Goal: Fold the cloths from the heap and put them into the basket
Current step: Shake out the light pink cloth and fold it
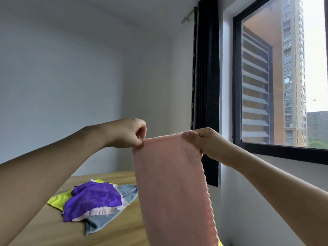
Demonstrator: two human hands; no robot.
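A pink cloth (174, 189) hangs lengthwise in the air in front of me, above the wooden table (44, 228). My left hand (127, 133) pinches its top left corner. At the top right corner, my right hand (204, 141) grips the edge. The heap (95, 199) lies on the table to the lower left: a purple cloth on top, a grey-blue cloth under it and a yellow-green cloth behind. No basket is in view.
A white wall stands behind the table. A dark curtain (205, 86) hangs at the right beside a black-framed window (280, 77). A bit of yellow-green (221, 243) shows at the bottom edge below the pink cloth.
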